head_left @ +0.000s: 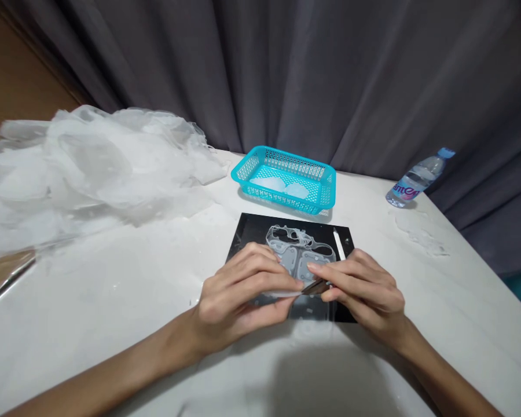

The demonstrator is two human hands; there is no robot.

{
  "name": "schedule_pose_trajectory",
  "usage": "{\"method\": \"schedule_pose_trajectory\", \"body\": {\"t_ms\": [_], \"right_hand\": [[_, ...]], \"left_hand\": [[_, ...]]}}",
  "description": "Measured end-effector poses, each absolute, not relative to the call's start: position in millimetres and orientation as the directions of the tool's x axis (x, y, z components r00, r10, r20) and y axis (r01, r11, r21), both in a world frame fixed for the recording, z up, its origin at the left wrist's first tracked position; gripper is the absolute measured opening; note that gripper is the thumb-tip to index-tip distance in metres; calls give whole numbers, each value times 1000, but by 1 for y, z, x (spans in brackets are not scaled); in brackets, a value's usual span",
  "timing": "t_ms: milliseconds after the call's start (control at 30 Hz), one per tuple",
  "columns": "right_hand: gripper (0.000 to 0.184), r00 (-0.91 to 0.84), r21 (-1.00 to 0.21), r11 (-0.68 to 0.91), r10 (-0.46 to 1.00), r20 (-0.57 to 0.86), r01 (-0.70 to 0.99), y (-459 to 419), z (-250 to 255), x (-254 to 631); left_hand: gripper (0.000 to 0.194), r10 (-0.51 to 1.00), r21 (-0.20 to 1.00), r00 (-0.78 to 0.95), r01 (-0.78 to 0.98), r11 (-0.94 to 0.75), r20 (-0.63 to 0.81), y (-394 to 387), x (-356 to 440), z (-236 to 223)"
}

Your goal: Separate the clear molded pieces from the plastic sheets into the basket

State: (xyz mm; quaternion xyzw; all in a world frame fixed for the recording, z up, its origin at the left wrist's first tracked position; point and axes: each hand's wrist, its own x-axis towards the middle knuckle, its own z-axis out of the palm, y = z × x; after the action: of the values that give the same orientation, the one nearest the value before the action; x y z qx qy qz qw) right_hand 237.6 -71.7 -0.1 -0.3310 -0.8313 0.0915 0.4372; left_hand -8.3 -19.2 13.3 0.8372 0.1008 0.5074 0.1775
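My left hand [247,289] is closed, pinching a thin whitish translucent piece [282,293] between thumb and fingers. In my right hand [364,284] is a dark, thin, pointed tool [316,286]; its exact kind is hard to make out. Its tip meets the whitish piece near my left fingertips. Both hands are over a black board [247,229] on the white table. On that board lies a translucent moulded sheet [312,259] with rounded panels and loose strips at its far end, partly hidden by my fingers. A white pen-like stick [339,243] rests at the board's right side.
Behind the board stands a blue perforated basket [282,204] holding a couple of whitish pieces [296,190]. A large heap of translucent white sheets [108,162] covers the table's left. At right are a water bottle [419,179] and clear scraps [423,234]. Grey curtain [286,75] hangs behind.
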Motion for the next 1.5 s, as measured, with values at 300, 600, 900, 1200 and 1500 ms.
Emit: {"method": "schedule_pose_trajectory", "body": {"t_ms": [300, 600, 900, 1200, 1500], "right_hand": [[47, -403, -482, 743, 662, 632, 464, -72, 3, 238], [46, -413, -478, 749, 656, 632, 458, -71, 3, 239], [48, -415, -424, 758, 635, 651, 496, -72, 2, 239], [53, -410, -385, 759, 622, 667, 526, -74, 3, 237], [47, -380, -425, 739, 648, 660, 524, -76, -1, 235]], "left_hand": [[28, 359, 395, 471, 25, -918, 806, -20, -8, 14], [27, 369, 404, 483, 34, -914, 794, -20, -9, 14], [26, 375, 418, 475, 17, -908, 796, -20, -8, 12], [26, 398, 437, 467, 27, -899, 789, -21, -6, 12], [24, 390, 445, 468, -7, -896, 793, -20, -4, 13]]}}
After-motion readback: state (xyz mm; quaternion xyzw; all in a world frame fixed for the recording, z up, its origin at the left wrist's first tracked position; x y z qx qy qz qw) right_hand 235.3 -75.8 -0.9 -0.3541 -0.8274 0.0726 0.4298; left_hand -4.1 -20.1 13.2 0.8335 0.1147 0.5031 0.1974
